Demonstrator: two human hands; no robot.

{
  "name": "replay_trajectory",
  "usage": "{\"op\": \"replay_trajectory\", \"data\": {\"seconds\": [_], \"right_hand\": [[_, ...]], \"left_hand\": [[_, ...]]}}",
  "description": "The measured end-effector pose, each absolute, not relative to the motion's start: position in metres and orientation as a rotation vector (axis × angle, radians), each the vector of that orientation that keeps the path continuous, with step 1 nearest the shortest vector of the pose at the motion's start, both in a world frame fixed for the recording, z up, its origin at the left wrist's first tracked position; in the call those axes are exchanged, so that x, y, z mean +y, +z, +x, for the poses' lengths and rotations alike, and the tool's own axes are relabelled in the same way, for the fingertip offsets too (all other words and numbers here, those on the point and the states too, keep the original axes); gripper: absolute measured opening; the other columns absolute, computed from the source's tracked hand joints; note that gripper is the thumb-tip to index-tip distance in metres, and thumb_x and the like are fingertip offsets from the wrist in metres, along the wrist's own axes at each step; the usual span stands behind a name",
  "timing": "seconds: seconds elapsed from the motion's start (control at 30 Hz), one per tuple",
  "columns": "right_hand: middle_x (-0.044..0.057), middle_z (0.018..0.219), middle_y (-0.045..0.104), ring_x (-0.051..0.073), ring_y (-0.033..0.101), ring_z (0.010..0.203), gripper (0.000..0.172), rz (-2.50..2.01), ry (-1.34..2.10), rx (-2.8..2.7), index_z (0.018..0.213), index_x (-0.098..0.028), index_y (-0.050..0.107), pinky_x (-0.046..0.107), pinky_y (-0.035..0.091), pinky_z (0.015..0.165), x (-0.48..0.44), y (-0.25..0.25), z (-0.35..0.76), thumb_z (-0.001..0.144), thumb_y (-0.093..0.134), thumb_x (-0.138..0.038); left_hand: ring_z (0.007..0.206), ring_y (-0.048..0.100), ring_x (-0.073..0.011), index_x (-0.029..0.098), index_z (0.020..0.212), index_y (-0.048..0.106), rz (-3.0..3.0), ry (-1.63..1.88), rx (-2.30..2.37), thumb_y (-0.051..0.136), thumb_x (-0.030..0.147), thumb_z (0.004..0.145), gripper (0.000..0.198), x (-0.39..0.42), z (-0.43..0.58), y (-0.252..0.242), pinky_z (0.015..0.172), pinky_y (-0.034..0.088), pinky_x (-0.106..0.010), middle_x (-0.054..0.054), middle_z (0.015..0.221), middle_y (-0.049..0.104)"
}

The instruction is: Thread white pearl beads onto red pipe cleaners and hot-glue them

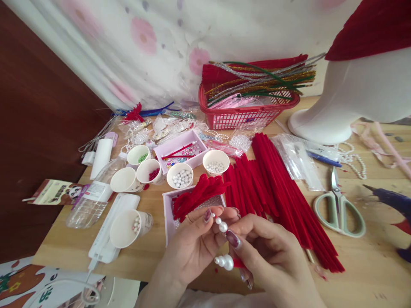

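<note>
My left hand (192,244) and my right hand (269,252) meet low in the middle, both pinched on a short string of white pearl beads (221,225). Two bigger pearls (225,261) hang lower between the hands, next to a red bit. Just behind my fingers a bunch of red pipe cleaners (195,196) lies over a small pink tray (168,218). A wide spread of red pipe cleaners (282,201) covers the wooden table (369,265) to the right.
Paper cups with beads (180,175) stand at the left, one cup (126,229) tipped over. A red basket (244,113) of glittery stems stands at the back. Scissors (338,209), a glue gun (391,201), a white mannequin bust (353,98) and a plastic bottle (93,199) are nearby.
</note>
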State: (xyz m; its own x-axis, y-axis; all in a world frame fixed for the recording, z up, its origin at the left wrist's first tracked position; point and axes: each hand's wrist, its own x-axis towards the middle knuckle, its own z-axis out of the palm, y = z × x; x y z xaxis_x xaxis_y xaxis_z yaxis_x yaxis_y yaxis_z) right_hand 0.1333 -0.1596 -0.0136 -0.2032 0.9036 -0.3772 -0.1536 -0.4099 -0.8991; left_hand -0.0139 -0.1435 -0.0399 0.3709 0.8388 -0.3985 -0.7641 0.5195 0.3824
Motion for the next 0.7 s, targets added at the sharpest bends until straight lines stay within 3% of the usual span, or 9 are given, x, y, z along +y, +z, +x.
{"op": "replay_trajectory", "data": {"seconds": [0.7], "right_hand": [[-0.004,0.053,0.055,0.009,0.045,0.045,0.029,-1.296,1.729,-0.986,0.068,-0.019,0.065,0.021,0.037,0.045,-0.1574,-0.0103,0.1362,0.084,0.074,-0.042]], "left_hand": [[0.072,0.077,-0.0096,0.017,0.076,0.083,0.103,1.028,0.619,0.093,0.026,0.07,0.015,-0.1431,-0.0109,-0.0406,0.068,0.06,-0.012,-0.002,0.082,0.083]]}}
